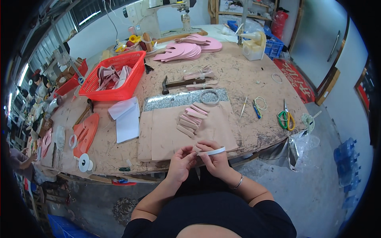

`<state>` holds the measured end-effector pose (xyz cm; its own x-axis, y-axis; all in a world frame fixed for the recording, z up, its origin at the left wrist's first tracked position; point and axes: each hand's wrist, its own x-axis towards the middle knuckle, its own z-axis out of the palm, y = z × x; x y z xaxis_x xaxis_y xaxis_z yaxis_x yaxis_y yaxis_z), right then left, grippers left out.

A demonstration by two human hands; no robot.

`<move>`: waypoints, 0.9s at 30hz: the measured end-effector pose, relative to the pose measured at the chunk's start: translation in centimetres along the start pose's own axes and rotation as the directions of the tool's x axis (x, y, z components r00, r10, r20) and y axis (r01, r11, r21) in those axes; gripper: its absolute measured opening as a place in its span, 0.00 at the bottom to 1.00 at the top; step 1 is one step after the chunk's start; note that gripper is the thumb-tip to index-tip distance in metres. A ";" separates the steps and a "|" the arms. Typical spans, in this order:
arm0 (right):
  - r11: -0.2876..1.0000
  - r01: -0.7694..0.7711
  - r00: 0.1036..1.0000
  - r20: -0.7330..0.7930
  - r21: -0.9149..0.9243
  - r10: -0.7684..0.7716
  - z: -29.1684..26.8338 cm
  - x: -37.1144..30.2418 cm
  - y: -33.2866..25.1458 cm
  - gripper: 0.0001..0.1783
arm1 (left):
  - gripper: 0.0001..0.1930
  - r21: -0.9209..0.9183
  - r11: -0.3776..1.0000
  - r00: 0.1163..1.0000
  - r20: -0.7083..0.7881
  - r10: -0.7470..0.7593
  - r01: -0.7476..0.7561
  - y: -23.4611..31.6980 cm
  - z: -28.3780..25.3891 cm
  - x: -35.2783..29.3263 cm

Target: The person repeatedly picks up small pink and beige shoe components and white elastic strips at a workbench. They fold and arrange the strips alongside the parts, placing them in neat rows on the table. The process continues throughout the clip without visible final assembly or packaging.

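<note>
Both my hands meet just over the near edge of the table. In my right hand is a thin white ring, seen nearly edge-on, that looks like a roll of narrow tape. The fingers of my left hand are pinched together close to the right fingertips; whatever they hold is too small to make out. Just beyond the hands, a pile of small pink and beige strips lies on a beige sheet.
A stone slab bearing a clear tape ring lies behind the sheet, with a hammer beyond. Scissors lie right; a red basket, white paper and white spool left. Pink pieces are stacked far back.
</note>
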<state>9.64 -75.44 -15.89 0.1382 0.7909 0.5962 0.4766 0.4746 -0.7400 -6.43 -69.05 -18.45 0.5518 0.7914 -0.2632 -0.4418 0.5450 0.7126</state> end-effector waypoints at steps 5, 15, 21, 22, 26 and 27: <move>0.893 0.264 0.964 0.069 -0.364 -0.257 -0.7 0.7 0.4 0.15 | 0.12 0.070 0.972 0.975 0.006 0.224 -0.223 0.2 0.6 -0.5; 0.851 0.245 0.970 0.121 -0.464 -0.213 -2.2 1.2 0.2 0.05 | 0.13 0.347 0.827 0.889 0.051 0.455 -0.443 0.3 -1.2 -0.1; 0.975 -0.040 0.990 -0.144 -0.220 0.008 -4.5 0.0 2.7 0.06 | 0.12 0.545 0.714 0.838 -0.038 0.545 -0.440 3.1 -1.2 0.6; 0.985 -0.092 0.983 -0.170 -0.147 0.067 -4.7 -0.3 3.5 0.07 | 0.11 0.628 0.653 0.849 0.023 0.528 -0.423 3.4 -0.9 1.5; 0.953 -0.263 0.916 -0.271 0.149 0.295 -4.5 0.1 4.2 0.09 | 0.27 0.909 0.011 0.743 0.335 0.580 -0.418 4.5 1.9 4.7; 0.950 -0.276 0.910 -0.279 0.147 0.307 -4.6 0.4 4.0 0.07 | 0.34 0.895 -0.242 0.679 0.443 0.586 -0.375 4.5 2.8 5.2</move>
<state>15.60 -75.02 -17.23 0.5143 0.7576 0.4019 0.2866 0.2898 -0.9132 -3.60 -63.30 -14.84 0.4288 0.7339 0.5268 0.5329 -0.6764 0.5085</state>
